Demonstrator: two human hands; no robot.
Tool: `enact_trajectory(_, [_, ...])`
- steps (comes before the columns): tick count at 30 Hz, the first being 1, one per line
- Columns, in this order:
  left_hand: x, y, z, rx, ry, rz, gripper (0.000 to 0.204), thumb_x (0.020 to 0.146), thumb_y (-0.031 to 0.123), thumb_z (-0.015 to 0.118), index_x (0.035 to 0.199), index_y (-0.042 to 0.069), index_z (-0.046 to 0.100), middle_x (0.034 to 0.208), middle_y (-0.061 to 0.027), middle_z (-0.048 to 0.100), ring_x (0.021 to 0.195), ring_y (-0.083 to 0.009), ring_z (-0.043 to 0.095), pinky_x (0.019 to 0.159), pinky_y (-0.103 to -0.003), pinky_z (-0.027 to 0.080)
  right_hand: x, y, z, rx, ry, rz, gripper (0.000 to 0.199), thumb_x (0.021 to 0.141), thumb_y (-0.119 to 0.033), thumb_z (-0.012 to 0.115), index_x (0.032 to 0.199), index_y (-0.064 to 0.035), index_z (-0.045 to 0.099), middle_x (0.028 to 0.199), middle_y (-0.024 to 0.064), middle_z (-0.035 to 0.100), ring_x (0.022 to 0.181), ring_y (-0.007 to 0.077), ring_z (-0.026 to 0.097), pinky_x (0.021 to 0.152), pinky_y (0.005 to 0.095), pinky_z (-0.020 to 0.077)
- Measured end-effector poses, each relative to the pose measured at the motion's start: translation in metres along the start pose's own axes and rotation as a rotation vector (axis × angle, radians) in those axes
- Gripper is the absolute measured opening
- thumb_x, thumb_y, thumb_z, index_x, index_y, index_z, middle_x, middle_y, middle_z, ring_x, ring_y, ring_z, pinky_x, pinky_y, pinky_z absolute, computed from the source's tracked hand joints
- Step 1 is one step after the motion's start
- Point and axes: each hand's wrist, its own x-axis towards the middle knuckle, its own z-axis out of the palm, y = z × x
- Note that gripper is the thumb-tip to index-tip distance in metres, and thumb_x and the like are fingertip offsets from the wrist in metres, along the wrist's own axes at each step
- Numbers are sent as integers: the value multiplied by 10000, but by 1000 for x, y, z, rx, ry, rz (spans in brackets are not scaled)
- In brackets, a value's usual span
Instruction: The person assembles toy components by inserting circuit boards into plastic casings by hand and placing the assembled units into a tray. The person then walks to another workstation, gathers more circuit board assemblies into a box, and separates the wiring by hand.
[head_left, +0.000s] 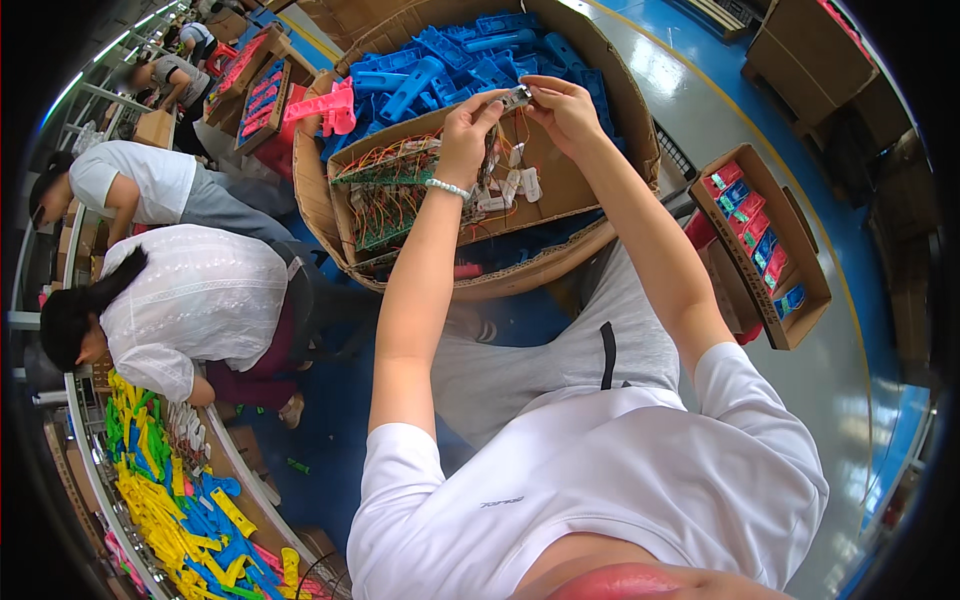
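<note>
In front of me both hands meet over a big cardboard box (pixel 330 232). My left hand (pixel 468 138) is closed, with thumb and fingers pinching one end of a small silvery part (pixel 514 98). The fingers of my right hand (pixel 566 112) pinch its other end. Fine details of the part are too small to make out. Below it sits a shallow cardboard tray (pixel 562 200) holding green circuit boards (pixel 385 178) with orange wires and several small white pieces (pixel 522 185). Blue plastic shells (pixel 415 88) heap up in the box behind the tray.
A pink plastic shell (pixel 328 108) rests at the box's left rim. To the right stands a carton (pixel 790 290) of red and blue parts. At left, two people (pixel 190 300) bend over a line carrying yellow, blue and green pieces (pixel 165 490). More cartons (pixel 265 100) stand far left.
</note>
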Motion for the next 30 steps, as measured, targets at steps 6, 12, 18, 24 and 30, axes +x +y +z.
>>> enact_trajectory(6, [5, -9, -2, -147, -21, -82, 193, 956, 158, 615, 1101, 69, 705, 718, 7, 651, 470, -45, 510, 411, -194, 385, 8, 6, -8, 39, 32, 77, 212, 957, -2, 544, 1122, 99, 630, 1087, 154, 628, 938, 198, 615, 811, 299, 537])
enact_trajectory(12, [6, -17, 2, -308, -52, -164, 206, 960, 89, 569, 1124, 54, 690, 837, -22, 697, 523, -61, 548, 438, -204, 412, 15, 3, -19, 96, 55, 163, 217, 948, 36, 513, 1115, 118, 625, 1087, 176, 624, 930, 226, 624, 794, 314, 546])
enact_trajectory(18, [15, -27, -10, 413, 15, 90, 281, 950, 144, 607, 1195, 16, 659, 921, -54, 691, 603, -87, 589, 514, -235, 479, -8, -36, -22, -1542, 27, -144, 314, 892, -97, 573, 1189, -94, 673, 1130, 187, 663, 998, 278, 671, 841, 354, 536])
enact_trajectory(24, [10, -8, 3, 321, -73, -16, 435, 952, 213, 612, 1304, -27, 526, 977, -108, 683, 717, -121, 633, 544, -256, 509, -14, -28, -5, -1289, -210, -345, 367, 881, -193, 661, 1228, -72, 647, 1095, 153, 694, 962, 274, 681, 839, 362, 545])
enact_trajectory(30, [18, -17, -7, 436, -2, 99, 464, 968, 215, 588, 1354, -9, 457, 953, -115, 665, 679, -147, 612, 514, -268, 492, -11, -17, -6, -925, -396, -40, 364, 888, -129, 660, 1233, -16, 633, 1140, 99, 681, 1016, 191, 652, 820, 330, 549])
